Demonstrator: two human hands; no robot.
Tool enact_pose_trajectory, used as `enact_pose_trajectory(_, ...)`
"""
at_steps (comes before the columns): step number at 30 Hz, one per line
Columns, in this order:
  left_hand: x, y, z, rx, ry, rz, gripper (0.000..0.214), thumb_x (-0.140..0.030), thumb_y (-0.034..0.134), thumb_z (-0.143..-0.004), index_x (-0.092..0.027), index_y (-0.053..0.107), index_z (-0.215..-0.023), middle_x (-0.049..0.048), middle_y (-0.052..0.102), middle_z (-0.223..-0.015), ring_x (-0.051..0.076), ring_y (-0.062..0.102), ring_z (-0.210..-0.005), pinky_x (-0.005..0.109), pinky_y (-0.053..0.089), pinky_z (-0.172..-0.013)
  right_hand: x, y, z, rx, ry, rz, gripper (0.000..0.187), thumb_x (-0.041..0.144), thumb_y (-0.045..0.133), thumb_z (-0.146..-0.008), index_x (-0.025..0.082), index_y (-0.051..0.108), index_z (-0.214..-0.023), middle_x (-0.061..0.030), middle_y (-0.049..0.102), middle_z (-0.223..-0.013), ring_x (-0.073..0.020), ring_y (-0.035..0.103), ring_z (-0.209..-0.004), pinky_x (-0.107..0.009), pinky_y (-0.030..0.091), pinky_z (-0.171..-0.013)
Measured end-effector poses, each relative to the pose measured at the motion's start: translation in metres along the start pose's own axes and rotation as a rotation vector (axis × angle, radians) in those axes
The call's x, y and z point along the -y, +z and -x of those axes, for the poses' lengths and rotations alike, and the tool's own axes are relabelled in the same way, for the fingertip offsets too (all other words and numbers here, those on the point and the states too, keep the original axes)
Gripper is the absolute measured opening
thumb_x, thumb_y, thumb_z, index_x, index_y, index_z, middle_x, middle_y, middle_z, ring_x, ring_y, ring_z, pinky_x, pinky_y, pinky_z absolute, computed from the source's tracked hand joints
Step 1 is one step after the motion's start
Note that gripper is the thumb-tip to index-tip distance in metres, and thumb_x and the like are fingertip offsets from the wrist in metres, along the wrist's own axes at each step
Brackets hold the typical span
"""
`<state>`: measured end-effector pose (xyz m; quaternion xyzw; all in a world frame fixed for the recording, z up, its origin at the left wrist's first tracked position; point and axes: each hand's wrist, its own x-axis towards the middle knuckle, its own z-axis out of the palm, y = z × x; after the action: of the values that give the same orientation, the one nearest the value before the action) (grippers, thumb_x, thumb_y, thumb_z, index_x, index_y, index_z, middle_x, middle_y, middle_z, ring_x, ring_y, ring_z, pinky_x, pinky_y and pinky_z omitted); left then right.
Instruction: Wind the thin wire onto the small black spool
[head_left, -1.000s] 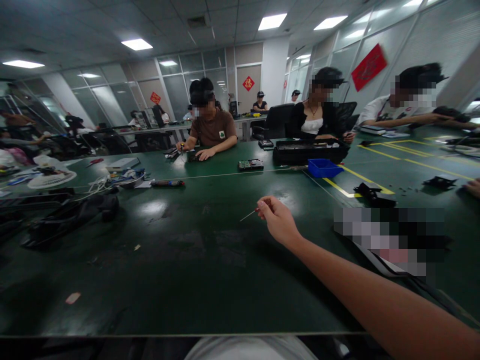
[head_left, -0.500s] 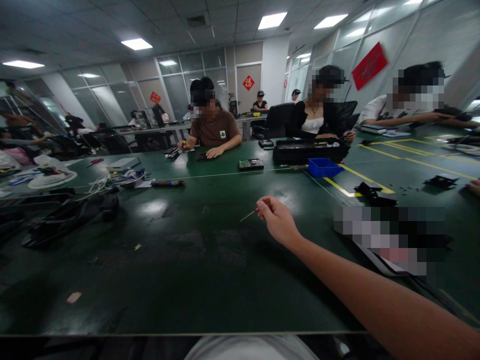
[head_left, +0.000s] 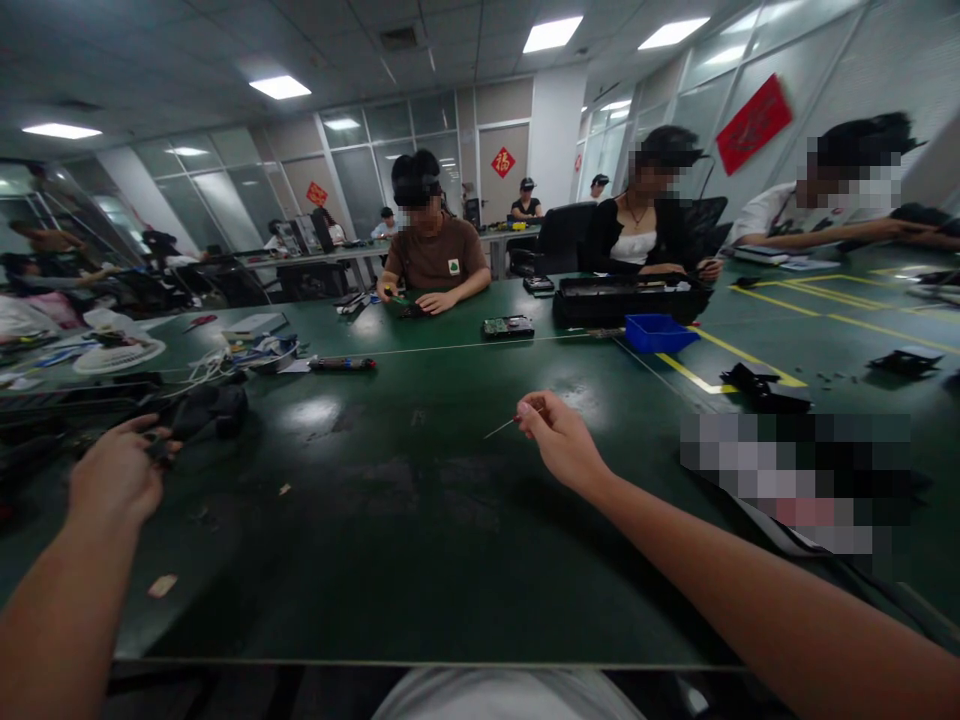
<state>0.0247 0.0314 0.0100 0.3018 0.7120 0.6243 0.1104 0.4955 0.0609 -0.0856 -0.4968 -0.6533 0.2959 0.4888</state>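
Note:
My right hand [head_left: 561, 440] hovers over the middle of the green table [head_left: 420, 520], fingers pinched on a thin screwdriver [head_left: 501, 427] whose metal tip points left. My left hand [head_left: 118, 470] reaches out at the left, its fingers closed on a small dark object [head_left: 161, 450] at the edge of a black bundle [head_left: 206, 410]. What that small object is I cannot make out.
A blue bin [head_left: 660, 332] and a long black tray [head_left: 626, 297] stand at the far right, with black parts [head_left: 765, 388] nearer. A circuit board [head_left: 508, 326], a dark tool [head_left: 342, 364] and cables [head_left: 225, 355] lie further back. Other people sit across the table.
My left arm has come into view and reached the black bundle at the left. My right hand with the screwdriver has stayed in place. The camera tilted slightly.

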Motion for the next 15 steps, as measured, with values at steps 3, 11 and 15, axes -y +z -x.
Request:
enact_pose_trajectory(3, -0.001, 0.039, 0.017, 0.185, -0.119, 0.186, 0.026, -0.002, 0.045, -0.068, -0.013, 0.056, -0.088, -0.0050, 0.053, -0.070, 0.008, 0.048, -0.057, 0.018, 0.036, -0.059, 0.000, 0.000, 0.000, -0.001, -0.001, -0.014, 0.024, 0.042, 0.051, -0.095, 0.022, 0.061, -0.103, -0.0039, 0.067, -0.089, -0.0195, 0.064, -0.080, -0.035, 0.050, -0.072)
enact_pose_trajectory(11, -0.013, 0.134, 0.132, 0.797, 0.193, -0.140, 0.047, -0.015, 0.064, -0.070, -0.017, 0.056, -0.116, 0.0055, 0.065, -0.104, 0.022, 0.061, -0.095, 0.032, 0.045, -0.083, 0.020, -0.008, 0.006, 0.013, 0.001, 0.085, 0.032, 0.051, 0.055, -0.092, 0.021, 0.063, -0.084, -0.0017, 0.065, -0.072, -0.0175, 0.059, -0.065, -0.032, 0.044, -0.061)
enact_pose_trajectory(15, -0.020, 0.164, 0.173, 1.012, 0.324, -0.184, 0.034, -0.017, 0.064, -0.078, -0.019, 0.059, -0.111, 0.0067, 0.068, -0.108, 0.022, 0.063, -0.100, 0.036, 0.046, -0.091, 0.023, -0.010, 0.006, -0.022, -0.026, -0.012, 0.028, 0.045, 0.055, -0.092, 0.021, 0.061, -0.081, -0.0012, 0.064, -0.070, -0.0167, 0.058, -0.063, -0.032, 0.044, -0.061)
